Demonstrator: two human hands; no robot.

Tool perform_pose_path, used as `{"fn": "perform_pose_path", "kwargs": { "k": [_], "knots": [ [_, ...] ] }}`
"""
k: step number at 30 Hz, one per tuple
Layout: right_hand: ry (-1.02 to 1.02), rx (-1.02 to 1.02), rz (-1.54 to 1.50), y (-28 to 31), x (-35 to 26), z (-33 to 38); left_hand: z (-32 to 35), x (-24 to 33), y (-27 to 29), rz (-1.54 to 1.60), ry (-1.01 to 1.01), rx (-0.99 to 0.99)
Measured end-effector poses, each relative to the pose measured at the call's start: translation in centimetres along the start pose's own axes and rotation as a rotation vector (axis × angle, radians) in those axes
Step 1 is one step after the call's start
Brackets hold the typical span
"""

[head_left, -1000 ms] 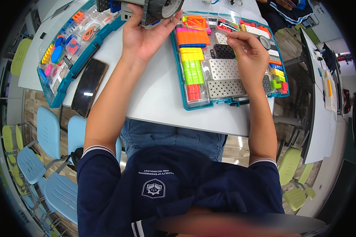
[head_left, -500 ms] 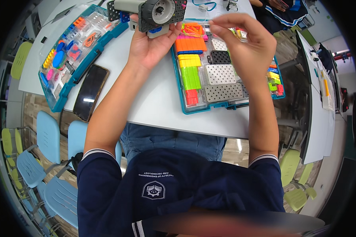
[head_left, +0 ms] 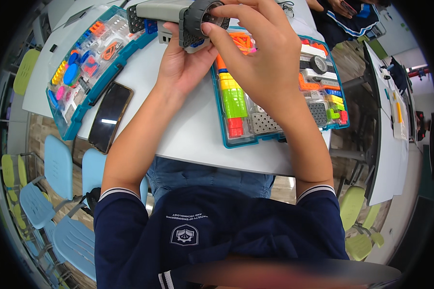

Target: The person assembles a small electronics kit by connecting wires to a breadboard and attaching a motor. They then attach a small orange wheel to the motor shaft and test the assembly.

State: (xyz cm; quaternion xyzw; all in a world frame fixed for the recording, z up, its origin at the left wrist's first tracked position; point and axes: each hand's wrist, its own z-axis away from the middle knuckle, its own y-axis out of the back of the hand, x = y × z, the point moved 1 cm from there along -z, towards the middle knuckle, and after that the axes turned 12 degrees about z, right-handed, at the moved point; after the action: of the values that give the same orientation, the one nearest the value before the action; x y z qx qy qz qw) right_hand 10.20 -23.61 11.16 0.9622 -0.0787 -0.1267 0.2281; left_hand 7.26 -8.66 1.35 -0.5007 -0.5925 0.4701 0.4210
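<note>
My left hand (head_left: 181, 72) is closed around the underside of a grey and black building-kit model (head_left: 161, 13), holding it up above the table. A black wheel (head_left: 195, 21) with a ridged tyre sits at the model's right end. My right hand (head_left: 260, 53) reaches over from the right, its thumb and index finger gripping the wheel by its hollow face. Whether a small part lies between those fingertips is hidden. Under my right hand is a teal sorting tray (head_left: 223, 123) of kit parts, partly covered by the hand and forearm.
A second teal tray (head_left: 71, 131) of kit parts stands at the left. Beside it a dark phone (head_left: 110, 118) lies on the white table (head_left: 197, 135). Another person's hand (head_left: 342, 8) is at the far right. Blue chairs (head_left: 59, 166) stand to the left.
My right hand has moved left from above the tray onto the wheel. The model has turned, so the wheel's face points more toward my right hand.
</note>
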Motion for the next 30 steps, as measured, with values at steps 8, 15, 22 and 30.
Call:
{"fn": "perform_pose_path", "kwargs": {
  "k": [8, 15, 22, 30],
  "knots": [
    [-0.024, 0.011, 0.037, -0.4, 0.1, 0.4, 0.5, -0.7, -1.1, -0.185, -0.036, -0.034],
    [0.067, 0.078, 0.073, -0.6, 0.4, 0.5, 0.6, -0.7, -0.5, -0.129, -0.082, 0.065],
    [-0.019, -0.022, 0.082, -0.5, 0.1, 0.7, 0.2, 1.4, 1.5, -0.003, -0.049, 0.107],
    [0.002, 0.007, 0.09, -0.6, 0.1, 0.6, 0.5, -0.3, 0.3, -0.113, -0.004, -0.055]
  ]
}}
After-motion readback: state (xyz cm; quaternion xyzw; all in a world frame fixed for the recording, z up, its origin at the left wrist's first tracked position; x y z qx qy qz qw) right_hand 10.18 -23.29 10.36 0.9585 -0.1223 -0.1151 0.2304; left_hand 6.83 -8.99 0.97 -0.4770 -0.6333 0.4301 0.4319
